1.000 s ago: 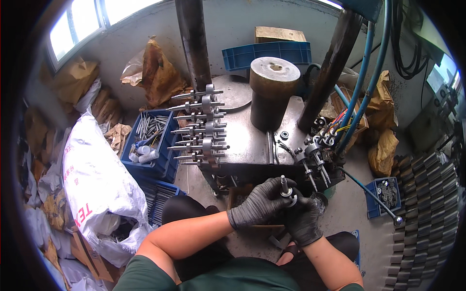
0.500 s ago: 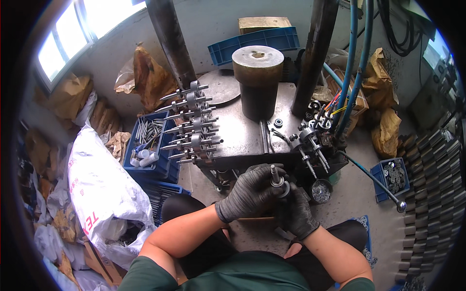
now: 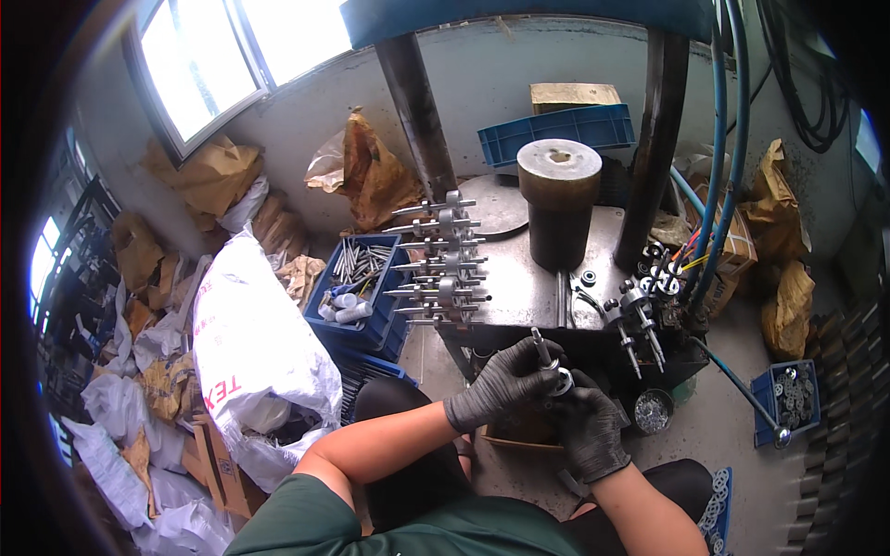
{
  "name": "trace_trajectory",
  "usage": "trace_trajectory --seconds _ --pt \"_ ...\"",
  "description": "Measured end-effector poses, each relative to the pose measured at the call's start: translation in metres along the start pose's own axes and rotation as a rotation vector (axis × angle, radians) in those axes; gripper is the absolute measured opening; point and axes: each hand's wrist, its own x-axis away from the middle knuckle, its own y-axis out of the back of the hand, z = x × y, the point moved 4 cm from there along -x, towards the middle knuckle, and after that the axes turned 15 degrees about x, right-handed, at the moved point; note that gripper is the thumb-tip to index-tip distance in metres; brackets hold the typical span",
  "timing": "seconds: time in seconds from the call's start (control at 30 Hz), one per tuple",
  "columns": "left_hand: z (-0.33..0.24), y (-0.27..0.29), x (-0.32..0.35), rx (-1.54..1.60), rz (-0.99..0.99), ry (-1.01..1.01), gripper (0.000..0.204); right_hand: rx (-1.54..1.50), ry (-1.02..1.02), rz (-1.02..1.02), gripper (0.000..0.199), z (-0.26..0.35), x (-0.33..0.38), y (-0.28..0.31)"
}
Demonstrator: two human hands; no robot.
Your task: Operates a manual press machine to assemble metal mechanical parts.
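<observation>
In dark grey work gloves, both my hands are held together in front of the steel press table (image 3: 519, 306). My left hand (image 3: 501, 382) is closed around a metal shaft (image 3: 540, 347), whose stepped end points up and away. At the shaft's lower end sits a pale metal ring (image 3: 562, 381), between the two hands. My right hand (image 3: 593, 434) is just below and right of that ring, with fingers curled toward it. Whether those fingers grip the ring or something else is hidden.
Shafts with round collars (image 3: 447, 264) line the table's left edge; more shafts (image 3: 640, 324) lie at its right. A thick steel cylinder (image 3: 559, 204) stands mid-table between two posts. Blue crates (image 3: 371, 306) and a white sack (image 3: 255, 343) are left. A metal bowl (image 3: 653, 410) sits right.
My view has swung left and up, so the surroundings appear farther right and lower. The shaft leans more to the left, and my right hand sits a little lower against it.
</observation>
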Motion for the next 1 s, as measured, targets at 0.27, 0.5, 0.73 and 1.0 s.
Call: trace_trajectory --seconds 0.27,0.5,0.73,1.0 --pt "-0.069 0.020 0.026 0.029 -0.142 -0.108 0.023 0.164 0.035 -0.023 0.037 0.016 0.010 -0.016" --pt "-0.143 0.125 -0.021 0.453 -0.433 -0.261 0.018 0.231 0.060 -0.002 0.032 0.025 0.020 -0.022" --pt "-0.128 0.221 -0.052 0.586 -0.618 -0.065 0.007 0.254 0.062 0.004 0.030 0.024 0.018 -0.023" --pt "-0.133 0.194 -0.005 0.603 -0.738 -0.096 0.016 0.236 0.056 0.006 0.030 0.038 0.027 -0.018"
